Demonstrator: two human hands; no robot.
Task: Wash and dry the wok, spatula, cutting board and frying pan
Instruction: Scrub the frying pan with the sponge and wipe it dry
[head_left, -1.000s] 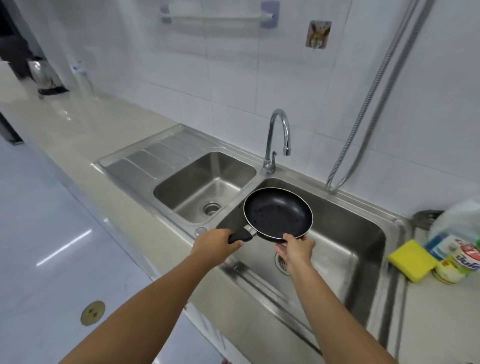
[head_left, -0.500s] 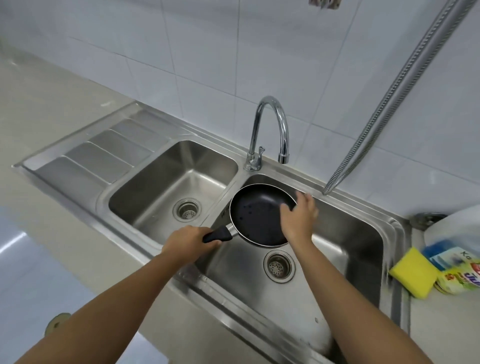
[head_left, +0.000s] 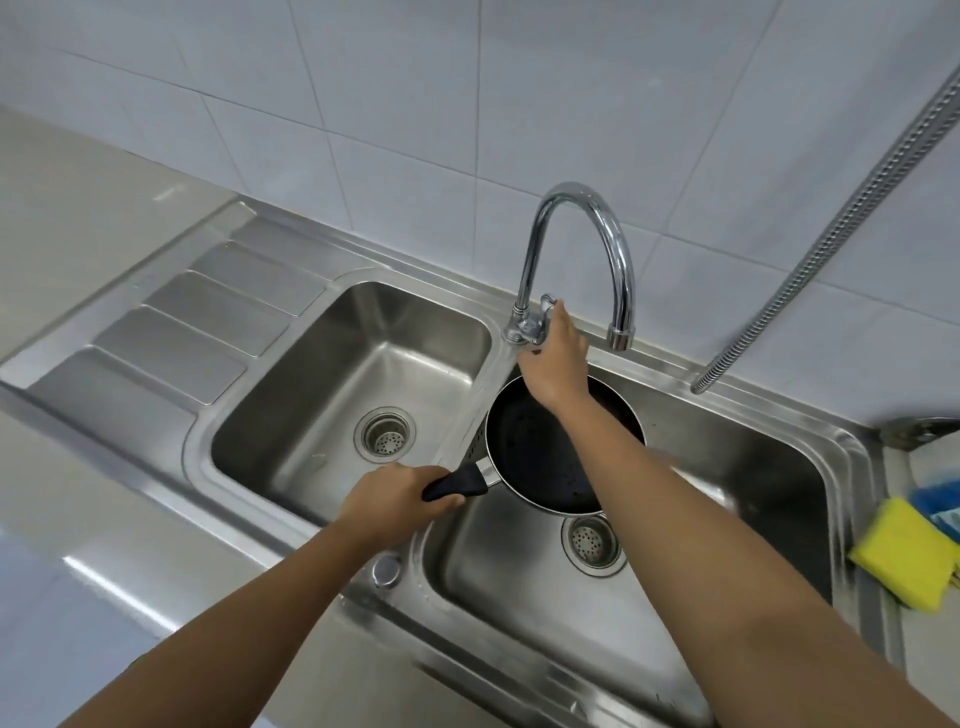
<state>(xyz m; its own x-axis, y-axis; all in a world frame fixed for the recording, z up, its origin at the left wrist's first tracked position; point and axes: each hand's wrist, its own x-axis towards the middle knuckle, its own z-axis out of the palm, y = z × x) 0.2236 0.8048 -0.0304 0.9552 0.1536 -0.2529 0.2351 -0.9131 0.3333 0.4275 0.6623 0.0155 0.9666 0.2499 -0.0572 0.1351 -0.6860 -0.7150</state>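
Left hand (head_left: 397, 501) closed around the black handle of the frying pan (head_left: 535, 462), holding it level over the right basin (head_left: 753, 467) of the double sink – the pan sits above the basin's back-left part, its near rim just above the drain (head_left: 592, 543). Pan interior is dark, with small specks visible. Right hand (head_left: 556, 356) reaches across the pan to the faucet (head_left: 576, 249), fingers on the lever (head_left: 545, 306) at the faucet base; can't tell how firmly it grips, the fingertips are hidden behind the hand. The right forearm crosses over the pan's right half. Faucet spout (head_left: 621, 338) points down over the right basin, no water seen at it. Left basin (head_left: 332, 384) holds nothing but its own drain. Yellow sponge (head_left: 906, 558) lies on the counter right of the sink, touching something blue at the frame edge – can't identify it. A metal hose (head_left: 831, 239) hangs along the tiled wall on the right.
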